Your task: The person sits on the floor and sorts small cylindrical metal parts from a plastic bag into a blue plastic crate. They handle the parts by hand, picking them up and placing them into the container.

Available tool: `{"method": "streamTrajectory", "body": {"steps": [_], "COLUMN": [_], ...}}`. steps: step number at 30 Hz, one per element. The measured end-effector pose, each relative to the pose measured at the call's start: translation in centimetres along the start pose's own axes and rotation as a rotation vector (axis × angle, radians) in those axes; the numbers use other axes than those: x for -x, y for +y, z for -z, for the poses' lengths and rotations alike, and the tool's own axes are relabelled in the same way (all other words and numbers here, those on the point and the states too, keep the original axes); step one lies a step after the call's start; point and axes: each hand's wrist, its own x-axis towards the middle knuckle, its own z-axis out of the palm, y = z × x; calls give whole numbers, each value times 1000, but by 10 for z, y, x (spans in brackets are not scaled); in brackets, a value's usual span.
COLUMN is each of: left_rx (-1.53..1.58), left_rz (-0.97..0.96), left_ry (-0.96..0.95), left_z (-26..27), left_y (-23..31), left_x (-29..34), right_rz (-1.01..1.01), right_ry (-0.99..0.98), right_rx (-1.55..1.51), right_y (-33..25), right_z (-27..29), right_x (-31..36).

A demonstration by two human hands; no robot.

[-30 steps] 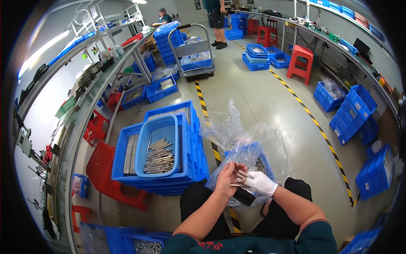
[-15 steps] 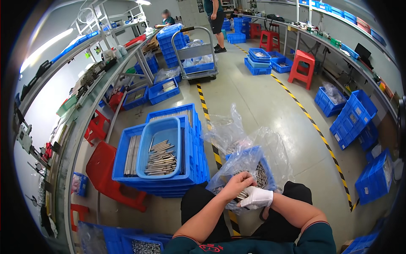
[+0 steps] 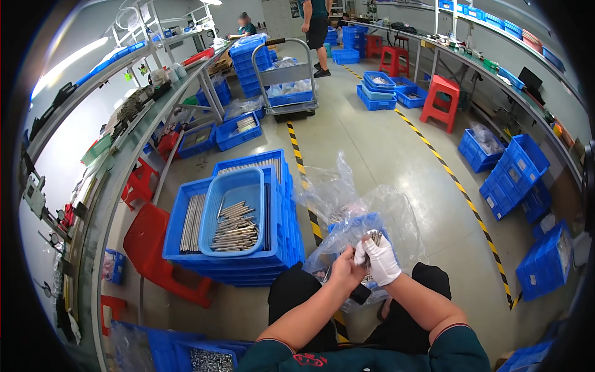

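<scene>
In front of my knees, my right hand (image 3: 382, 260), in a white glove, is closed around a bundle of short metal pins (image 3: 374, 235), whose ends show above the glove. My bare left hand (image 3: 347, 270) is pressed against it from the left, fingers curled at the bundle's lower part; its fingertips are partly hidden. Beneath both hands lies a clear plastic bag (image 3: 328, 247) draped over a small blue crate (image 3: 362, 221). To the left, a light blue tray (image 3: 232, 183) with loose metal rods (image 3: 237, 228) rests on stacked blue crates (image 3: 280, 248) holding longer rods.
A red stool (image 3: 149, 248) stands left of the stack, beside a long workbench (image 3: 186, 93). Ahead is a hand trolley (image 3: 286, 77) with crates; a person (image 3: 315, 34) stands behind it. Blue crates (image 3: 514, 173) and a red stool (image 3: 441, 102) line the right side.
Both hands have risen slightly away from my lap. My gloved hand has turned upright, so the pin ends now point up above it; my left hand has shifted down beside it.
</scene>
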Motion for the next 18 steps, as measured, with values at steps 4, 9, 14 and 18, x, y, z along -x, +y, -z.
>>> {"method": "streamTrajectory", "body": {"steps": [4, 9, 14, 18], "left_rx": [72, -6, -130, -158], "left_rz": [-51, -95, -12, 42], "left_ry": [-85, -57, 122, 162], "left_z": [-5, 3, 15, 9], "left_y": [1, 2, 4, 5], "left_x": [-1, -11, -14, -10], "right_rz": [118, 138, 117, 85], "right_ry": [30, 56, 69, 89], "right_rx": [-1, 62, -18, -11], "right_y": [12, 6, 2, -1], "right_z": [-14, -19, -24, -27], "right_x": [-3, -9, -15, -14]}}
